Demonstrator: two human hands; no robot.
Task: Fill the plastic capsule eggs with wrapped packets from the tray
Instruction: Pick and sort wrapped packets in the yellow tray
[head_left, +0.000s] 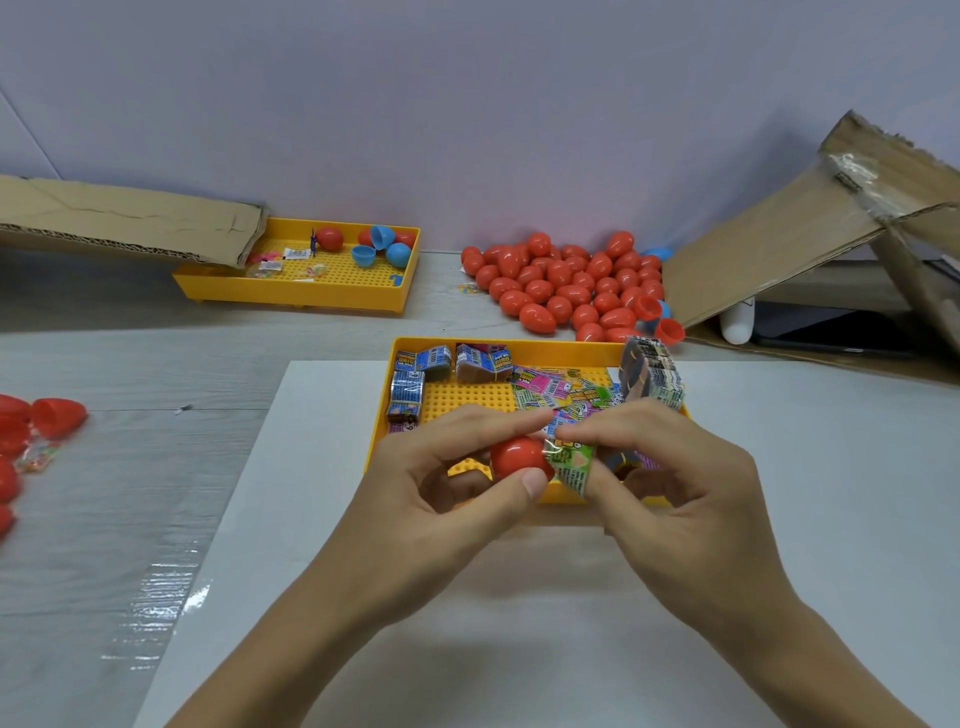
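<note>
My left hand (447, 483) grips a red capsule egg half (517, 457) between thumb and fingers, just above the near edge of the yellow tray (387, 395). My right hand (670, 467) pinches a green wrapped packet (571, 465) and presses it against the open side of that half. Inside the tray lie blue packet bundles (415, 379), loose pink and green packets (561, 392) and a wrapped stack (652, 374) at its right corner.
A heap of red eggs (566, 286) lies behind the tray. A second yellow tray (291, 293) with blue and red halves sits at the back left, partly under cardboard (130, 218). More red eggs (31, 421) lie at the left edge. A cardboard box (810, 239) stands at right.
</note>
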